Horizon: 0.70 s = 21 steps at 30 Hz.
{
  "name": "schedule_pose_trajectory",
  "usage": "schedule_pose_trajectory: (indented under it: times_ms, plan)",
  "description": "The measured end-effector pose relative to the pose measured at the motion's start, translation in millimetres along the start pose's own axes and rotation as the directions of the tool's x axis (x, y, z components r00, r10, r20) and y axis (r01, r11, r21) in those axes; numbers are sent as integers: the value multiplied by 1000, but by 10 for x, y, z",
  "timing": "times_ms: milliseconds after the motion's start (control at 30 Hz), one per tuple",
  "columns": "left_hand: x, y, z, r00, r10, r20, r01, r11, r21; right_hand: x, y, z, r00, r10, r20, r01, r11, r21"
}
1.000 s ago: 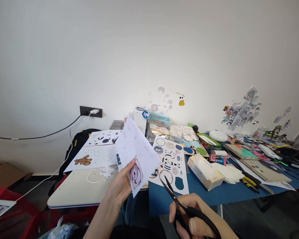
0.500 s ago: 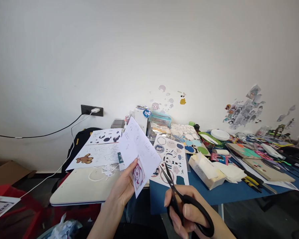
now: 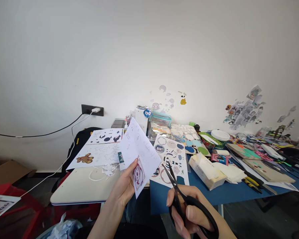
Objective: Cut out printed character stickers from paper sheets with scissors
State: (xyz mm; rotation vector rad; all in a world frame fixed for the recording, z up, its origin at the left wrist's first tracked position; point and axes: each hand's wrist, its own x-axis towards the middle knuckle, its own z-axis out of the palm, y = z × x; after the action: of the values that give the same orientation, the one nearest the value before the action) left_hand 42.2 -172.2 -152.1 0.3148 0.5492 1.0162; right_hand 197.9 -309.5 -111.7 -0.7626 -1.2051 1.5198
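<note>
A folded white sheet of paper [image 3: 142,146] is pinched in my left hand [image 3: 126,186], raised above the gap between the two tables. Faint pencil writing shows on its upper face, and a pinkish-red printed figure is on the part near my thumb. My right hand [image 3: 189,209] has its fingers through the handles of black-handled scissors [image 3: 173,186]. Their blades are parted and point up and left, with the tips close to the paper's right corner. Behind the scissors lies a sheet of printed cut-out shapes [image 3: 183,159] on the blue table.
A pale table [image 3: 72,189] at left carries printed sheets [image 3: 99,154] and paper scraps [image 3: 109,169]. On the blue table [image 3: 201,196] stand a tissue pack [image 3: 206,171], a utility knife [image 3: 257,181] and heaped craft supplies. A bin of scraps [image 3: 64,229] sits low at left.
The scissors and my right hand have shifted slightly right and down, and the blades are a little wider apart. My left hand and the paper have hardly moved.
</note>
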Motion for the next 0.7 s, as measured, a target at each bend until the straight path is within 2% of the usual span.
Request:
schedule_pose_trajectory:
  times_ms: [167,333,500,700]
  plan:
    - [33,-8,-31,1000,5,7,-5,1000,-8,6,3,3,1000,-19,3,19,1000,-16]
    - [45,-11,-50,999,3,-32,-3,1000,1,9,37,-24,1000,3,5,-3,1000,29]
    - [36,-19,-44,1000,7,-16,-7,1000,20,-2,5,-23,1000,17,14,-17,1000,13]
    - [48,7,-97,995,92,35,-95,990,105,-36,-86,-14,998,50,30,-51,998,23]
